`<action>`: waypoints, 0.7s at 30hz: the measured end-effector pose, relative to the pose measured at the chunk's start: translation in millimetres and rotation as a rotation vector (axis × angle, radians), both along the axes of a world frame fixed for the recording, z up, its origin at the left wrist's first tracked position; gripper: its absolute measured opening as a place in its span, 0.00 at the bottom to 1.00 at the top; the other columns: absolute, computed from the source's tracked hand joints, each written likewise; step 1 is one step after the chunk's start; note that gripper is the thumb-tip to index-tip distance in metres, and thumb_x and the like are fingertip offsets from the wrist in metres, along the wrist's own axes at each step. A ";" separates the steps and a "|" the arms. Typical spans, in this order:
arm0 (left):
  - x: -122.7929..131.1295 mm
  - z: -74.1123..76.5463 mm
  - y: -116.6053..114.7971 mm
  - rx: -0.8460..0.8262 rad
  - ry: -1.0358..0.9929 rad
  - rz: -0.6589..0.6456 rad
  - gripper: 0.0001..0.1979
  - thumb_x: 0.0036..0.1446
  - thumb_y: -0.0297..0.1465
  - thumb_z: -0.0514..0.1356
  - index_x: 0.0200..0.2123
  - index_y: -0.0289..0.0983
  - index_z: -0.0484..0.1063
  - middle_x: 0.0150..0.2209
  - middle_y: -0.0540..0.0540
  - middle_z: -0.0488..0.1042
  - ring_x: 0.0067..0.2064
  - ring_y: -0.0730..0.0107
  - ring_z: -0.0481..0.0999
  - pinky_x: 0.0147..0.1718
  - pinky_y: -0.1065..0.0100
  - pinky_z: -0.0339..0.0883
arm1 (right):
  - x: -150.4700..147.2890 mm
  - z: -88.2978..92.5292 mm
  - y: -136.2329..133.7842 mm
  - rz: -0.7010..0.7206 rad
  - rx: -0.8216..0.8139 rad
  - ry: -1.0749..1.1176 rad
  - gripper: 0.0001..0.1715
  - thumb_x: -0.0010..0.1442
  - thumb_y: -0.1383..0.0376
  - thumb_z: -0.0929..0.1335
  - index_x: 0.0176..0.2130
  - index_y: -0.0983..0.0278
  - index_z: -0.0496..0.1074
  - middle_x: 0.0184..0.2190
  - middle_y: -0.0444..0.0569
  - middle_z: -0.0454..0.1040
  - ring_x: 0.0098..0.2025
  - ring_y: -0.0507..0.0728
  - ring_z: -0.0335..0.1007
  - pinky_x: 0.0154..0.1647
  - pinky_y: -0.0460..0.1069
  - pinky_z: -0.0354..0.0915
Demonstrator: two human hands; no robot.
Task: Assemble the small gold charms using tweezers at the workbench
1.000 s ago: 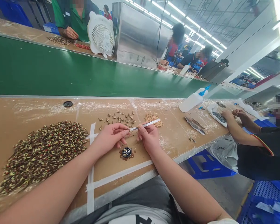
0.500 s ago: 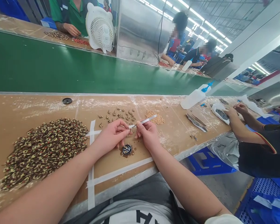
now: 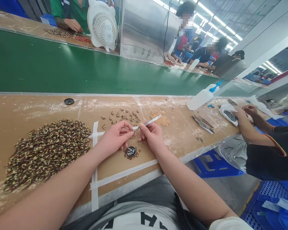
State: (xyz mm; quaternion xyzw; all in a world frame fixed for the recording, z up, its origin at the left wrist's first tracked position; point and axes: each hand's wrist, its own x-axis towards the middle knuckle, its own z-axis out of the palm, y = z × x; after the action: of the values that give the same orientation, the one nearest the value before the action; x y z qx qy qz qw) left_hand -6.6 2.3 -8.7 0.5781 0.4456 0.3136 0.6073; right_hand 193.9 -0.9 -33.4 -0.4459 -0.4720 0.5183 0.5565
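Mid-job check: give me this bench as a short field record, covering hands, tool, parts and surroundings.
Left hand: fingertips pinched at the tip of the tweezers; held item too small to tell
Right hand: grips the tweezers, tip pointing at the left hand
Between wrists: small black round dish on the bench
Left: large pile of brown, cream and red parts
Beyond: scattered brown pieces; tan bead heap
Right: white squeeze bottle; co-worker's hand
Behind: green conveyor belt

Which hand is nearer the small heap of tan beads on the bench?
Right. The right hand sits just short of the tan bead heap; the left hand is farther left.
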 end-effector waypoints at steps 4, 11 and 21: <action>-0.5 -1.5 -1.7 0.035 0.034 0.012 0.15 0.63 0.42 0.67 0.45 0.41 0.70 0.35 0.48 0.83 0.24 0.74 0.74 0.22 0.72 0.63 | 0.3 0.9 -1.7 -0.002 0.001 -0.019 0.28 0.58 0.42 0.81 0.36 0.62 0.76 0.18 0.36 0.66 0.18 0.50 0.62 0.21 0.48 0.74; 1.3 0.7 -3.5 0.035 0.071 0.041 0.12 0.63 0.41 0.66 0.44 0.41 0.71 0.29 0.51 0.80 0.23 0.72 0.72 0.23 0.71 0.58 | -0.3 -0.1 -1.5 0.002 0.007 -0.039 0.29 0.57 0.41 0.81 0.36 0.61 0.75 0.18 0.37 0.66 0.18 0.50 0.62 0.21 0.48 0.74; -1.9 -2.7 -1.1 0.016 0.034 0.031 0.14 0.61 0.41 0.68 0.44 0.40 0.72 0.31 0.49 0.83 0.22 0.75 0.69 0.25 0.70 0.61 | -1.3 2.3 -0.4 0.019 0.039 -0.017 0.29 0.55 0.42 0.82 0.34 0.61 0.76 0.18 0.37 0.66 0.18 0.50 0.60 0.21 0.49 0.76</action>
State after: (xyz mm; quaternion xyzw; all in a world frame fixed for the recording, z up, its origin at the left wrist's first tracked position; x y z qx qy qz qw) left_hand -8.5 1.2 -11.4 0.5811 0.4623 0.3167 0.5902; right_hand 192.6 -1.3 -31.1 -0.4348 -0.4909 0.5105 0.5562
